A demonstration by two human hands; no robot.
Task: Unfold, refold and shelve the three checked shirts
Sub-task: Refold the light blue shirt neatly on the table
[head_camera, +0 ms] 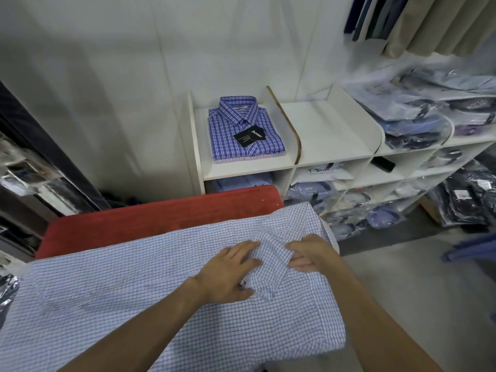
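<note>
A pale blue-and-white checked shirt (166, 299) lies spread on the red padded worktop (150, 218). The left hand (228, 272) rests flat on it, fingers straight; the right hand (308, 257) pinches its folded sleeve (271, 264). Beyond, a folded blue checked shirt (241, 130) sits on the white shelf (330, 130).

The spread shirt (134, 285) is white with fine blue checks; the folded shirt (243, 130) is stronger blue plaid (black tags (249, 136)); the tabletop (161, 218) is red; the shelf (330, 130) is white.
</note>
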